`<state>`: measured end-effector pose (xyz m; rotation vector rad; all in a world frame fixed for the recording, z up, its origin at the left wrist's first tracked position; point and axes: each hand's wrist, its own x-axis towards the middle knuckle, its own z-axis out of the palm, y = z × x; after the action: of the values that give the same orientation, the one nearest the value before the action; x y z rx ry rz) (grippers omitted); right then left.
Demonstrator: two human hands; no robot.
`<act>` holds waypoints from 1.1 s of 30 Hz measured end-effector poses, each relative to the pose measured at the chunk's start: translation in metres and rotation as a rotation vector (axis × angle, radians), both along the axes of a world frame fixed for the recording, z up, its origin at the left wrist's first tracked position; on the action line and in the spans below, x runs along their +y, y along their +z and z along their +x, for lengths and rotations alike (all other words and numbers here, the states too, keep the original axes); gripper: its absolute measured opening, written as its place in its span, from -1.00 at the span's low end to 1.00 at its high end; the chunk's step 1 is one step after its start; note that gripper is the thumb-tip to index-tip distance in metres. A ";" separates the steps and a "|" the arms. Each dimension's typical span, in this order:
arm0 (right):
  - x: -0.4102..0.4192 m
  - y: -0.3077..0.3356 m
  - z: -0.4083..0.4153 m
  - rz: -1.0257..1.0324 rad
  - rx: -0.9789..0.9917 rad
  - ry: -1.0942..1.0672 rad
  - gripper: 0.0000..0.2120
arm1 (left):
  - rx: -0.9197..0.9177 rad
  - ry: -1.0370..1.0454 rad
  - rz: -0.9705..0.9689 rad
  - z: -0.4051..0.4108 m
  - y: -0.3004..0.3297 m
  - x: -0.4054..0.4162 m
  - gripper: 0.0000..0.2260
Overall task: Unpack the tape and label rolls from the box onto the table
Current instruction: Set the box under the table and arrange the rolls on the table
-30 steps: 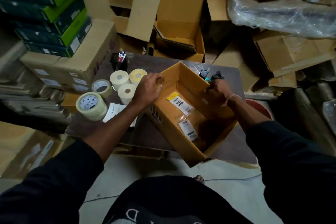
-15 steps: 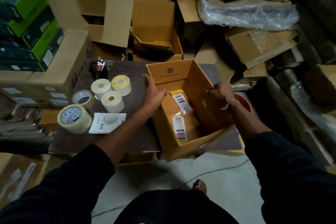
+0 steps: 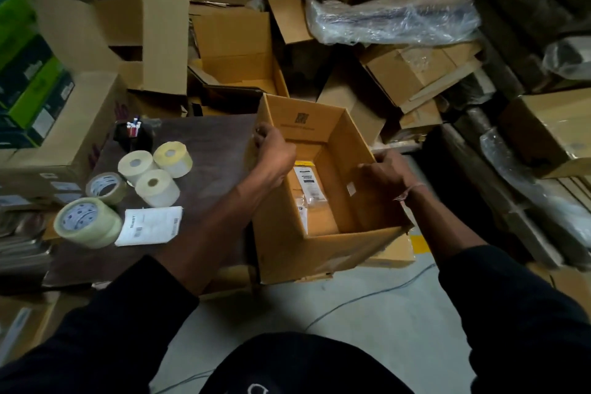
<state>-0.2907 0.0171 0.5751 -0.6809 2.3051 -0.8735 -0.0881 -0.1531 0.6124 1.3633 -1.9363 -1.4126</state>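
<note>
An open cardboard box (image 3: pixel 297 252) is held at the right edge of the dark table (image 3: pixel 211 150). My left hand (image 3: pixel 275 150) grips its left wall near the far corner. My right hand (image 3: pixel 387 172) grips its right wall. Inside the box I see only shipping labels (image 3: pixel 308 184) stuck to the inner wall and bottom. On the table's left part stand three label rolls (image 3: pixel 153 169) and two clear tape rolls (image 3: pixel 86 222), with a white paper sheet (image 3: pixel 150 225) beside them.
A black pen holder (image 3: pixel 132 134) stands at the table's far left corner. Stacked cartons (image 3: pixel 54 137) and green boxes (image 3: pixel 28 73) rise on the left. Open cardboard boxes (image 3: pixel 236 54) and plastic-wrapped bundles (image 3: pixel 393 19) crowd behind and to the right. Grey floor with a cable (image 3: pixel 367 294) lies below.
The box has moved to the right, off the table's middle toward its edge, and turned more upright. My left hand shifted from the near left wall to the far left corner.
</note>
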 end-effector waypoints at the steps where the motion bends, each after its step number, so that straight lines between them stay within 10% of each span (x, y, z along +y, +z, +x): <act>1: 0.012 0.004 -0.002 -0.035 -0.044 -0.010 -0.63 | -0.044 -0.003 -0.041 -0.009 0.007 0.013 -0.31; 18: 0.217 0.014 -0.140 0.155 0.236 -0.185 -0.63 | 0.174 -0.306 0.150 -0.152 -0.008 0.192 -0.55; 33: 0.296 -0.108 -0.174 0.390 0.096 -0.323 -0.68 | -0.276 -0.325 0.171 -0.207 -0.166 0.267 -0.56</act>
<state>-0.4644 0.3136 0.4673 -0.1887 2.6131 -0.5041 -0.2947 0.1143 0.4461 1.4311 -2.3484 -1.6421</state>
